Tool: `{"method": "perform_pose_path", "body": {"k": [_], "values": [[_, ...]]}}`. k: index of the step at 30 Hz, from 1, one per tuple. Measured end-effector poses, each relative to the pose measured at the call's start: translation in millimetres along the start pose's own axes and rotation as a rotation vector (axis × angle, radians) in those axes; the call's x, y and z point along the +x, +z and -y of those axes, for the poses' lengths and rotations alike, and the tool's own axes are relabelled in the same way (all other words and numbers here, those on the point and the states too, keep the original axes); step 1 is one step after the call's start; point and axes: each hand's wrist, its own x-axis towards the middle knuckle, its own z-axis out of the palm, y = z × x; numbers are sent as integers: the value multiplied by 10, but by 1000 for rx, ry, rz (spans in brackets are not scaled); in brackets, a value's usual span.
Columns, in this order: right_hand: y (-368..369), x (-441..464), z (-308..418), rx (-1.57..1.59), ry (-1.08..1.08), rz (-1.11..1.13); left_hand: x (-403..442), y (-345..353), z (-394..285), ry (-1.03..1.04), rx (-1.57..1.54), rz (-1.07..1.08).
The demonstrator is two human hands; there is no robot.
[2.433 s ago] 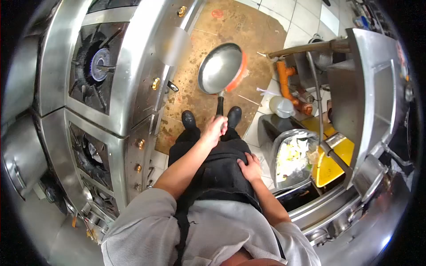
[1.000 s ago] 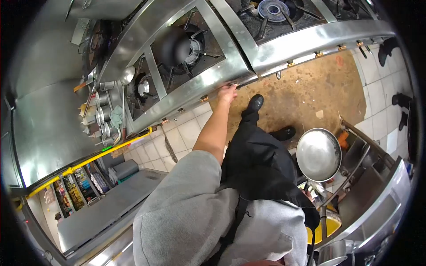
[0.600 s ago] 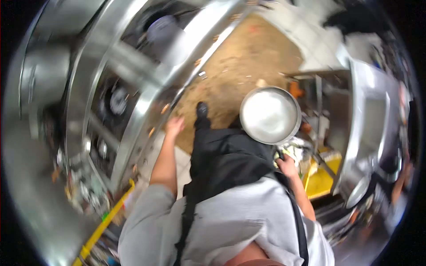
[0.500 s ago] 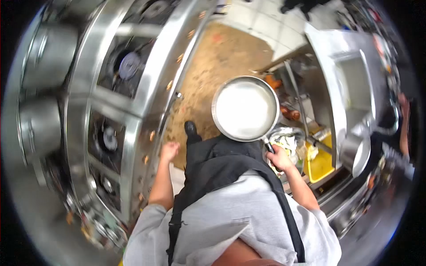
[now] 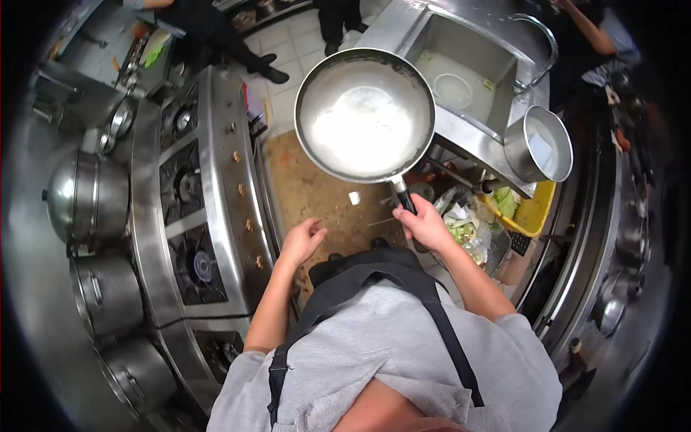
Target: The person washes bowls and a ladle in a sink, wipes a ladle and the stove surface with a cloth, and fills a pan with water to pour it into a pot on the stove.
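A wide silver frying pan [image 5: 363, 119] is held out in front of me, its pale inside facing up and its rim darkened in places. My right hand [image 5: 425, 222] is wrapped around its black handle [image 5: 406, 199]. The pan overlaps the near left edge of the metal sink [image 5: 464, 79]. My left hand [image 5: 304, 241] hangs beside the stove front with nothing in it, its fingers loosely bent and apart from the thumb. The stove [image 5: 216, 151] is the nearest thing to it.
Large metal pots [image 5: 108, 295] line the back of the stove. A metal saucepan [image 5: 540, 144] stands at the sink's near corner. Below are a bag of vegetable scraps [image 5: 468, 230] and a yellow crate [image 5: 533, 216]. Other people stand beyond the stove and at far right.
My view has moved forward along the stove and swung, bringing the sink closer. The frying pan is now farther out and higher in view, still in my right hand. My left hand has come forward.
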Motion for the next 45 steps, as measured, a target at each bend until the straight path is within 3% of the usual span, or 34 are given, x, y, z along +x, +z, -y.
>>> {"method": "perform_pose_path", "body": {"k": [2, 5, 10, 12, 14, 16, 17, 19, 23, 24, 25, 27, 30, 33, 35, 42, 45], "values": [[105, 219, 123, 42, -23, -46, 233, -95, -450, 81, -64, 10], [331, 570, 335, 171, -11, -199, 491, -190, -935, 196, -297, 200], [746, 1133, 469, 380, -103, -323, 934, -333, -1110, 242, -658, 391], [822, 1448, 354, 84, -255, -379, 1128, -393, -1130, 260, -679, 379], [768, 1451, 614, 89, -112, -205, 1270, -646, -1212, 176, -785, 500], [652, 1376, 701, 96, -104, -215, 1341, -876, -1263, 107, -803, 632], [599, 1328, 743, 88, -114, -177, 1344, -950, -1320, 80, -822, 594], [396, 1159, 609, -58, -207, -469, 1457, -1048, -1284, 41, -856, 609], [-520, 568, 119, 215, -306, -1087, 1702, -1125, -1216, -8, -841, 577], [-845, 364, 37, 228, -149, -1263, 1741, -1146, -1237, 10, -804, 575], [-1155, 236, -40, 273, -146, -1469, 1752, -1157, -1269, 3, -809, 561], [-1695, 27, -43, 314, -107, -1636, 1808, -1209, -1314, -8, -782, 574], [-2157, 75, 218, 334, -81, -1626, 1935, -1251, -1353, -12, -739, 572], [-2718, 106, 91, 113, 99, -1677, 2046, -1289, -1427, -2, -674, 572], [-3004, 17, -48, -453, 170, -1754, 2101, -1319, -1491, 0, -647, 575], [-3255, -92, -59, -147, 20, -1525, 2196, -1385, -1573, -73, -606, 572], [-3332, -87, -112, -189, -16, -1530, 2206, -1423, -1604, -75, -586, 565]]}}
